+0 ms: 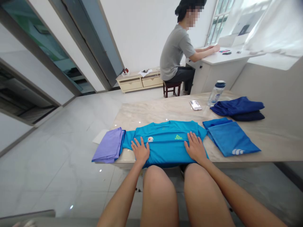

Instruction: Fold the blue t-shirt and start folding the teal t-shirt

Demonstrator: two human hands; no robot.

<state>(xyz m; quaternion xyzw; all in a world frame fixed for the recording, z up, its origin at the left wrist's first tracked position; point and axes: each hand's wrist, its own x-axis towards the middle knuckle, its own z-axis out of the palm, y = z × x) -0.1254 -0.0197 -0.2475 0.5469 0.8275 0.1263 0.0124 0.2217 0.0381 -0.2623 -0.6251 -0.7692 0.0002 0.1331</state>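
A turquoise T-shirt (165, 140) lies spread flat, front up, at the near edge of a beige marble table (161, 110); it bears a small red-and-white badge and a green logo. My left hand (140, 150) rests flat on the shirt's lower left part, fingers apart. My right hand (195, 147) lies flat on its lower right part, fingers spread. Neither hand grips the cloth. My bare knees show below the table edge.
A folded lilac garment (109, 145) lies left of the shirt. A folded blue garment (230, 138) lies to the right, with dark blue clothes (238, 107) behind it. A phone (195, 105) and water bottle (216, 93) stand farther back. A person (178, 53) sits at a white desk beyond.
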